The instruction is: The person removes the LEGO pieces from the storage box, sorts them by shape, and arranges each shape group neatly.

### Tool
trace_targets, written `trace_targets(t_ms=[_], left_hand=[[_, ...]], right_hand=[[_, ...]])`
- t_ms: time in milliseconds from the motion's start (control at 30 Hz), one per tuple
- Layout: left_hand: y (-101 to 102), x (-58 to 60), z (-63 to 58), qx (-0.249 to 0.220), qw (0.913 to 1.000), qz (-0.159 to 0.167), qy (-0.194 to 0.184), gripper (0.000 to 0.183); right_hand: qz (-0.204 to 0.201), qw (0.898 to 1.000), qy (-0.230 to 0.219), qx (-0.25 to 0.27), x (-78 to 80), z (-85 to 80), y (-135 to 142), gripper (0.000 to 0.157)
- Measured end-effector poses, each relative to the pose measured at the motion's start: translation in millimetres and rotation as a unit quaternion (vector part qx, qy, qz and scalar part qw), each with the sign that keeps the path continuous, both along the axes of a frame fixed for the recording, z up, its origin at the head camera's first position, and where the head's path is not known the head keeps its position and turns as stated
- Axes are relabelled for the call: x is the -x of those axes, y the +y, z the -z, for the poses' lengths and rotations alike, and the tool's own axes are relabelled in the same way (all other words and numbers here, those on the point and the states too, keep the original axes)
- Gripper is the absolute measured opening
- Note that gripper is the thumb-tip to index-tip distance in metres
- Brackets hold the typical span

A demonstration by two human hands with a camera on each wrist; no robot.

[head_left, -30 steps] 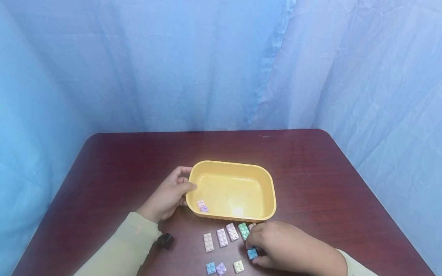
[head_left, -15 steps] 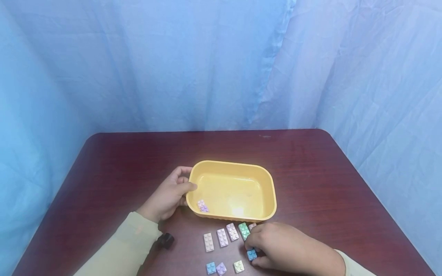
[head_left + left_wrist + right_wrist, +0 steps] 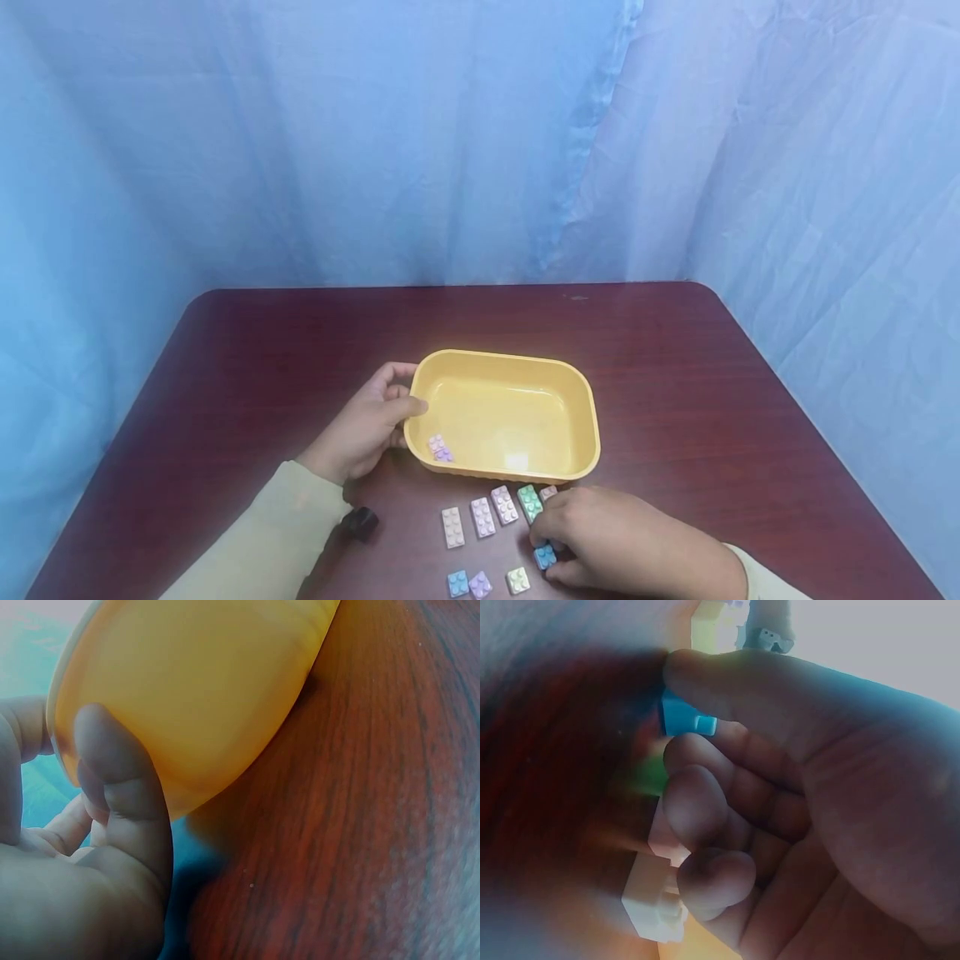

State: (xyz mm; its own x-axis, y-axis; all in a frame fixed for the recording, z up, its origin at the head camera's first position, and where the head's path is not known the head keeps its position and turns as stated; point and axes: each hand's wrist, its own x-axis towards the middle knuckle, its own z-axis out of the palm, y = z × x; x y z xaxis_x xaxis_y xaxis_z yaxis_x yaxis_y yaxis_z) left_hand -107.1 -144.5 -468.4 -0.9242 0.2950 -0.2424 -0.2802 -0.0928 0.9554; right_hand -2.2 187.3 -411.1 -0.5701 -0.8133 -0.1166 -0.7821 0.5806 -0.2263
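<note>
My left hand (image 3: 369,423) grips the left end of a yellow plastic bin (image 3: 517,475), thumb over the rim and fingers outside. In the left wrist view the thumb presses the bin's inner wall (image 3: 202,697). Two small toy bricks, one pink (image 3: 437,442) and one purple (image 3: 444,455), lie in the bin's near left corner. Low at the right, my right hand (image 3: 618,537) pinches a blue toy brick (image 3: 545,557) between thumb and fingers; the right wrist view shows this blue brick (image 3: 684,716) too. A green brick (image 3: 530,502) lies just beyond the fingers.
Pale bricks (image 3: 453,527) and pinkish ones (image 3: 505,505) form a row before the bin. Nearer lie a blue brick (image 3: 458,583), a lilac brick (image 3: 481,585) and a cream brick (image 3: 518,580). A black object (image 3: 362,523) sits by the left cuff. Blue curtains (image 3: 450,150) surround the table (image 3: 675,375).
My right hand has shifted slightly nearer and to the left, and the blue brick moved with it. The left hand and the bin have stayed in place.
</note>
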Motion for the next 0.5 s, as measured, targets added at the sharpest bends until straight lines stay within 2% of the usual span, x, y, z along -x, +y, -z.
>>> trace_targets(t_ms=[267,500], left_hand=[[-1.1,-0.3,-1.2,0.000,1.0000,0.001,0.003,0.062],[-0.5,-0.3,0.1,-0.002,1.0000,0.001,0.001,0.063]], right_hand=[[0.007,1.000,-0.014,-0.004,-0.5,0.1,-0.3,0.022],[0.005,1.000,-0.004,-0.007,-1.9,0.1,-0.3,0.022]])
